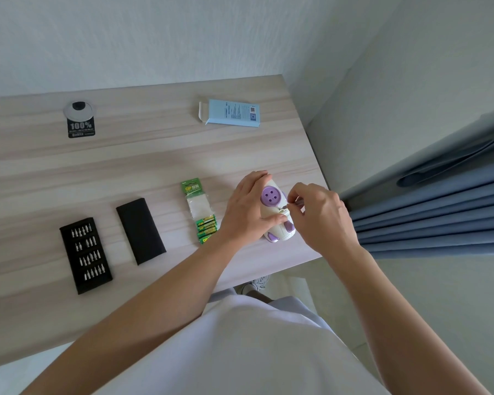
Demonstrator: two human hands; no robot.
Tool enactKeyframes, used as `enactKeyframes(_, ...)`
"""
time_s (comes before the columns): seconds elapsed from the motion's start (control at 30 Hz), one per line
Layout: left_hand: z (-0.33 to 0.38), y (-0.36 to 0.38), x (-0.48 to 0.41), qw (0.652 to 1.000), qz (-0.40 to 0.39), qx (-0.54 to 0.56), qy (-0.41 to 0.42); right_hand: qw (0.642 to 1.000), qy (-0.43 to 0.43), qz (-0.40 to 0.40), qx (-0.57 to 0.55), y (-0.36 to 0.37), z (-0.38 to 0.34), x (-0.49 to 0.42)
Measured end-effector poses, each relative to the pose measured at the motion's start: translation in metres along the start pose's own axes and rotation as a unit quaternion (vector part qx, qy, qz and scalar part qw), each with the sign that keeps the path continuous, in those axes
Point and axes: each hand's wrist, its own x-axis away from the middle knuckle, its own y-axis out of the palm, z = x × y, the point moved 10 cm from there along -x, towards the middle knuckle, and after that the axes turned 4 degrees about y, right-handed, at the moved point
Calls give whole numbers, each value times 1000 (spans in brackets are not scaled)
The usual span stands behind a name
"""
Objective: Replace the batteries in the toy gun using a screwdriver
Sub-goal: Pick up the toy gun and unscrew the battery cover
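A white and purple toy gun (274, 212) lies near the right edge of the wooden table (126, 172). My left hand (247, 208) grips its body from the left, thumb across the lower part. My right hand (320, 218) pinches a thin metal screwdriver (293, 206), whose tip touches the toy just right of the round purple disc. A green pack of batteries (201, 215) lies just left of the toy, partly hidden by my left wrist.
A black tray of several screwdriver bits (85, 255) and its black cover (140, 230) lie at the left. A light blue box (231, 113) and a black label with a round cap (80, 121) sit at the back. Blue curtain (428, 206) hangs at the right.
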Motion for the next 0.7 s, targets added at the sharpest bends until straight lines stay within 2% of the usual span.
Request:
enactKeyframes(0.13, 1, 0, 0, 1000, -3, -4, 0, 1000, -11, 4, 14, -1, -3, -2)
enactKeyframes(0.3, 0, -1, 0, 1000, 1, -5, 9, 998, 25, 6, 52, -3, 3, -6)
enactKeyframes(0.53, 2, -1, 0, 1000, -3, -5, 3, 1000, -18, -10, 10, 2, -3, -2)
enactKeyframes(0.7, 1, -1, 0, 1000, -1, -5, 5, 1000, -4, 6, 13, -1, -1, -2)
